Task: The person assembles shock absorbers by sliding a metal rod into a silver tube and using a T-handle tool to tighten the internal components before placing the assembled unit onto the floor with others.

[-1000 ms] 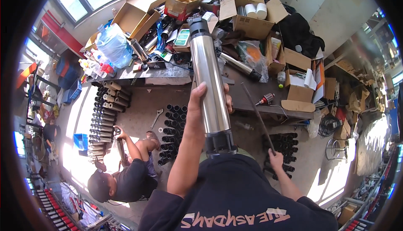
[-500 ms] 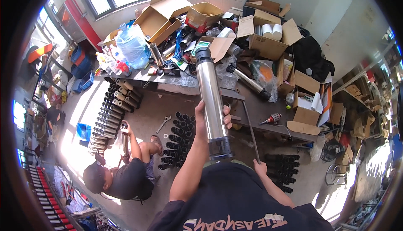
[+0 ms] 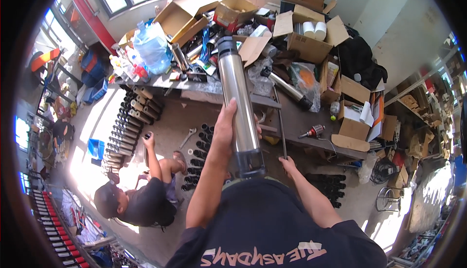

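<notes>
My left hand (image 3: 225, 126) is wrapped round a shiny steel cylinder (image 3: 239, 97) with black end pieces. The cylinder stands nearly upright in front of my chest, its top leaning slightly left; its lower black end is close to my shirt. Slots or openings show in that lower end. To the right, my right hand (image 3: 288, 166) is closed on the near end of a long thin metal rod (image 3: 282, 131). The rod reaches away from me, up past the bench edge.
A cluttered workbench (image 3: 306, 134) ahead carries cardboard boxes (image 3: 311, 44), another steel cylinder (image 3: 290, 89) and a red-tipped tool (image 3: 314, 131). Black tubes (image 3: 328, 186) stand on the floor. A seated co-worker (image 3: 141, 202) is at the left beside rows of cylinders (image 3: 121, 139).
My left hand and the steel cylinder have shifted left and slightly up. My right hand has moved up and left, and the rod is now more upright. The co-worker's hand has risen a little.
</notes>
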A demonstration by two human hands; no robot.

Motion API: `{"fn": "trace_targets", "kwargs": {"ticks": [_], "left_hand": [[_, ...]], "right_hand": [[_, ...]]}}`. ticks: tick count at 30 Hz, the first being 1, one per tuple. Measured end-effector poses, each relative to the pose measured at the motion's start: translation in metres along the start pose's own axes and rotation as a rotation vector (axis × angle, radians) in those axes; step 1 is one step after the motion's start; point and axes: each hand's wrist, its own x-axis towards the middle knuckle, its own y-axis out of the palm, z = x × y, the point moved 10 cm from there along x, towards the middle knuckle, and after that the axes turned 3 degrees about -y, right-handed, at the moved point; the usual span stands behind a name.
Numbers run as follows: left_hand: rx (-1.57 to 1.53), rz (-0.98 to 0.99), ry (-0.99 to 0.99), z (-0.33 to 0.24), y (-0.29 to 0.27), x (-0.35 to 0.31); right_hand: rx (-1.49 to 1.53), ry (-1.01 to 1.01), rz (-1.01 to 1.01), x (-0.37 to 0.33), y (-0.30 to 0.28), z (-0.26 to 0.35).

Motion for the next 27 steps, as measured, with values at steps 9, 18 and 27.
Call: {"fn": "trace_targets", "kwargs": {"ticks": [9,18,27], "left_hand": [[-0.289,0.297,-0.039,0.013,0.022,0.001],[-0.536,0.468,-0.131,0.028,0.007,0.029],[-0.69,0.405,-0.094,0.048,0.018,0.028]], "right_hand": [[0.234,0.231,0.052,-0.008,0.021,0.019],[0.323,0.224,0.053,-0.01,0.017,0.009],[0.491,0.311,-0.078,-0.003,-0.032,-0.052]]}}
